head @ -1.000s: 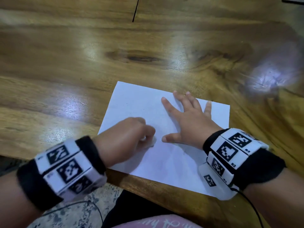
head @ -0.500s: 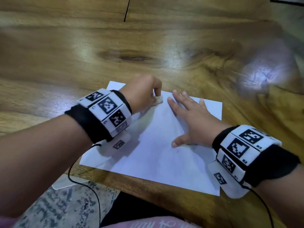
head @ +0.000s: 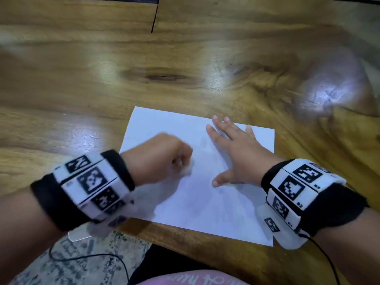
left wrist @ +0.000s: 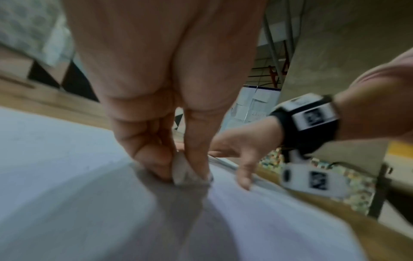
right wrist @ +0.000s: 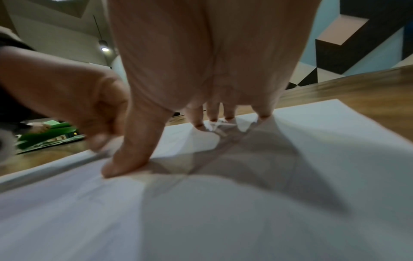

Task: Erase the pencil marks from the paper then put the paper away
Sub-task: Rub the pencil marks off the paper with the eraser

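Observation:
A white sheet of paper [head: 205,202] lies on the wooden table [head: 102,89] near its front edge, with only faint grey pencil traces on it. My left hand [head: 162,155] pinches a small white eraser [head: 188,168] and presses it onto the paper's middle left; the left wrist view shows the eraser [left wrist: 185,171] between thumb and fingers, touching the paper [left wrist: 67,176]. My right hand [head: 236,149] lies flat with spread fingers on the sheet's right half. In the right wrist view its thumb and fingertips press on the paper [right wrist: 223,203].
The table's front edge [head: 205,243] runs just below the paper, with patterned floor and my lap beyond it. A dark seam [head: 154,17] cuts the tabletop at the far side. Something green [right wrist: 49,136] lies on the table to the left.
My left hand with the eraser went from the paper's lower middle up to its far edge and has come back toward me. The right hand has stayed pressed on the sheet.

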